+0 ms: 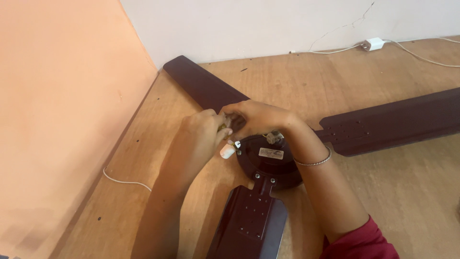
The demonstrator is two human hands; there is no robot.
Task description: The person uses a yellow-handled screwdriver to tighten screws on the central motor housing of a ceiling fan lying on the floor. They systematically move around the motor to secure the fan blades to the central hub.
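Observation:
A dark maroon ceiling fan lies on a wooden surface, its round motor hub (268, 160) in the middle with three blades spreading out. My left hand (203, 132) and my right hand (256, 117) meet just above the hub's left edge, fingers pinched together on something small that I cannot make out. A small white cylindrical part (227, 151) hangs on a wire right below my fingers. A short metal shaft (274, 137) sticks up from the hub under my right wrist, which wears a thin bracelet (314, 162).
One blade (203, 86) runs to the back left, one (397, 120) to the right, one (249, 223) toward me. An orange wall (57, 110) borders the left. A white plug adapter (373, 44) and cables lie by the back wall; a thin white cord (122, 180) trails at left.

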